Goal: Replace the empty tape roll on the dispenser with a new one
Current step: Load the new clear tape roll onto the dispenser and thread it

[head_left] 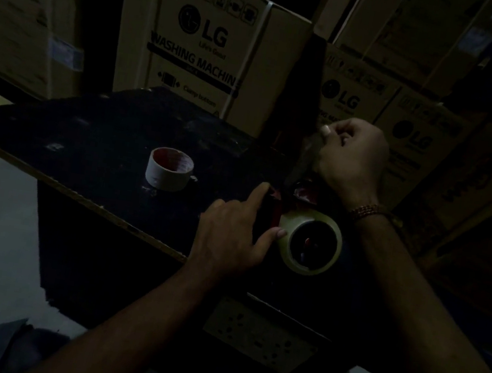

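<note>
Reading "LG WASHING MACHINE", cartons (207,52) stand behind both hands.

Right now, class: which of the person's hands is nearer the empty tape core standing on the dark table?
Left. The left hand is just right of the empty core; the right hand is farther right.
</note>
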Demonstrator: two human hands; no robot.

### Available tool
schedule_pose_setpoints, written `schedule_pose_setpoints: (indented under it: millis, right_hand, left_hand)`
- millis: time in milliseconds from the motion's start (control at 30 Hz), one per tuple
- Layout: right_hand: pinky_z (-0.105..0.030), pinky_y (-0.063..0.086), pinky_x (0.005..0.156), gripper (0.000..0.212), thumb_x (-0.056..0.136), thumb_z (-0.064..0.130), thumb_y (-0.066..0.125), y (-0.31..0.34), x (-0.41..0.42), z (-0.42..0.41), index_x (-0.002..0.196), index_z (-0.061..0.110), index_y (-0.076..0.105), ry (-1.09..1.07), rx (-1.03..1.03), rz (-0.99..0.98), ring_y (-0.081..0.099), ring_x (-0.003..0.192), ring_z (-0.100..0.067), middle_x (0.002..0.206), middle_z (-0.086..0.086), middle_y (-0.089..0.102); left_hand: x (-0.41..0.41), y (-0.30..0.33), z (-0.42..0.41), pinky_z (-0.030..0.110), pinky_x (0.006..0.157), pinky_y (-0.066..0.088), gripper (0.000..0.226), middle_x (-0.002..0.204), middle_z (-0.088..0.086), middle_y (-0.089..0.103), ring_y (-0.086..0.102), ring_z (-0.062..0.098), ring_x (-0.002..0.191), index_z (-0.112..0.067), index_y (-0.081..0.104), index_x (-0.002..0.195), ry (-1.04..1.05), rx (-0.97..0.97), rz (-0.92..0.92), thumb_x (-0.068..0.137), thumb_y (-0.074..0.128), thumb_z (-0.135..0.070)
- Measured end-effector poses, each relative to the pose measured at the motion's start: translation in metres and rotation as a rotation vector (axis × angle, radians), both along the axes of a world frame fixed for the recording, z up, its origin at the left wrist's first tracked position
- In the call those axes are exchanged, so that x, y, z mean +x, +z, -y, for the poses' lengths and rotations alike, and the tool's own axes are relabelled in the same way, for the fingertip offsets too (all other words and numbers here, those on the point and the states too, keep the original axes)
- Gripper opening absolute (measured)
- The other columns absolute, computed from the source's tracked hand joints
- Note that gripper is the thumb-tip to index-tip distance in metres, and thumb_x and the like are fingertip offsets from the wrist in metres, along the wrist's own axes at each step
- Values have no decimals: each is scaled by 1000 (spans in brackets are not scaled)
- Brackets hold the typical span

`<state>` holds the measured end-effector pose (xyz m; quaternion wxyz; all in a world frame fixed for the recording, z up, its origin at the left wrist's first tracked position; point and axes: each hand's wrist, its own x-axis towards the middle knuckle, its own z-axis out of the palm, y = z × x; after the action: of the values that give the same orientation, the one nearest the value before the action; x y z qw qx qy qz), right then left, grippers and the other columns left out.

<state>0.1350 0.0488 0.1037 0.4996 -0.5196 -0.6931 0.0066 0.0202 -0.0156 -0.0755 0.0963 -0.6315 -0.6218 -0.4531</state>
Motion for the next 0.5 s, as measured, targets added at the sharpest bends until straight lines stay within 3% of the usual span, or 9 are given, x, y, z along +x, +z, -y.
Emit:
schedule_pose_setpoints:
  millis: [133,300,400,500]
  right_hand:
    - [-16,43,61,6,96,25,71,18,6,-5,91,23,73,-7,59,-41,67,85,-8,87,7,68]
    - [-26,53,67,17,96,27,71,19,20,-13,79,26,71,-19,-77,-79,67,76,-12,81,3,71]
    - [-20,48,60,23,97,26,70,14,33,-14,75,24,73,-41,-156,-124,64,72,-7,76,8,67]
    - [-29,55,66,25,96,25,72,12,46,-15,72,24,71,-25,-265,-193,69,81,-16,82,3,71]
  left_hand:
    - [0,-1,-2,36,75,44,88,71,-8,50,45,13,61,-14,41,163,-3,-9,-7,97,51,-71]
    - [-1,0,0,34,76,41,88,73,-11,47,43,11,63,-19,34,166,-16,-26,-9,97,53,-70]
    - [-1,0,1,33,73,43,92,71,-11,47,44,9,61,-24,21,172,-20,-14,-46,98,48,-71]
    - [1,0,1,30,68,35,100,68,-11,41,32,4,55,-14,14,173,30,-11,-63,97,41,-74]
